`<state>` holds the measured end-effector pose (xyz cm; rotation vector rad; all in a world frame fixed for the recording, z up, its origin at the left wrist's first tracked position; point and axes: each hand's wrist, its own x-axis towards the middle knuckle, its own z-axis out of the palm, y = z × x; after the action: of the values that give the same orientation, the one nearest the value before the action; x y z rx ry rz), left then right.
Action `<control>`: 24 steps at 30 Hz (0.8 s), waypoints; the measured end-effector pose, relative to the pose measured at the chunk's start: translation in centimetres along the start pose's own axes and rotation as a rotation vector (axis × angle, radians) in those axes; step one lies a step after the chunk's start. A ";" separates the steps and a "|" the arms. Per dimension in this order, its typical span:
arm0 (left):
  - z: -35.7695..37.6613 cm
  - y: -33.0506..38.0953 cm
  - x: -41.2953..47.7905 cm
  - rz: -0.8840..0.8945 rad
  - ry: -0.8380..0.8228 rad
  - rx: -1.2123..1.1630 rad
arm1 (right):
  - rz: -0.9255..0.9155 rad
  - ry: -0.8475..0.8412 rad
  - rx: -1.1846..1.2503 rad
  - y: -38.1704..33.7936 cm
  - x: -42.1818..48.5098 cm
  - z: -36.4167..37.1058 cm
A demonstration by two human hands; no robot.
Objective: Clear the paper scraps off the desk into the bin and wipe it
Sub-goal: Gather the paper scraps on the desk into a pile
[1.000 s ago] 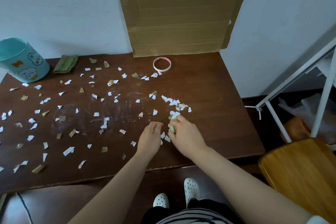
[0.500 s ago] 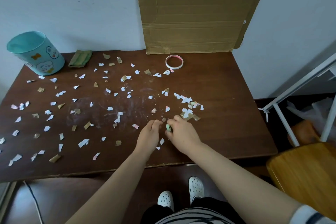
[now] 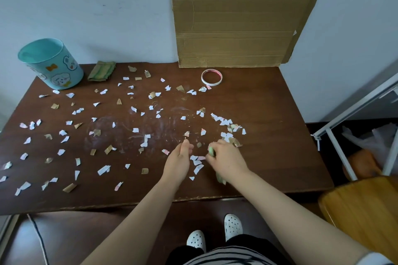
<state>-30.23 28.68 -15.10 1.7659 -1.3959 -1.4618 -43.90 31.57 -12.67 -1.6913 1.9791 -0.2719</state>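
Observation:
Several white, tan and pink paper scraps (image 3: 104, 169) lie all over the dark wooden desk (image 3: 280, 153), thickest at the left and in a cluster (image 3: 226, 123) beyond my right hand. A teal bin (image 3: 50, 64) with cartoon stickers stands upright at the back left corner. Beside it lies a folded green cloth (image 3: 101, 71). My right hand (image 3: 227, 158) rests on the desk near the front, fingers curled round a pale green scrap. My left hand (image 3: 178, 161) lies just left of it, fingers curled and thumb pressed to the fingertips, pinching at scraps. A few scraps (image 3: 197, 162) lie between the hands.
A flat cardboard sheet (image 3: 241, 23) leans on the wall behind the desk. A tape roll (image 3: 211, 77) lies in front of it. A wooden chair seat (image 3: 364, 211) and a white metal frame (image 3: 355, 109) stand to the right. My feet (image 3: 215, 232) are under the front edge.
The hands have drawn slightly apart, uncovering the scraps between them. The view has shifted left and up, so the bin and left side show more fully.

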 end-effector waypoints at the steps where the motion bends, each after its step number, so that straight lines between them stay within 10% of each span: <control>1: 0.0 0.0 0.0 -0.003 -0.004 0.004 | -0.036 -0.014 0.003 -0.6 0.2 0.5; 14: 0.4 0.5 1.1 -0.017 -0.005 0.002 | -0.046 0.091 0.312 -0.3 1.9 -2.4; 24: 4.0 2.9 2.3 -0.018 -0.072 0.000 | 0.201 0.208 -0.001 7.1 1.8 -4.8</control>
<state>-35.20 26.48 -15.11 1.7466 -1.4189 -1.5485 -52.53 30.39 -12.42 -1.5017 2.2819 -0.3867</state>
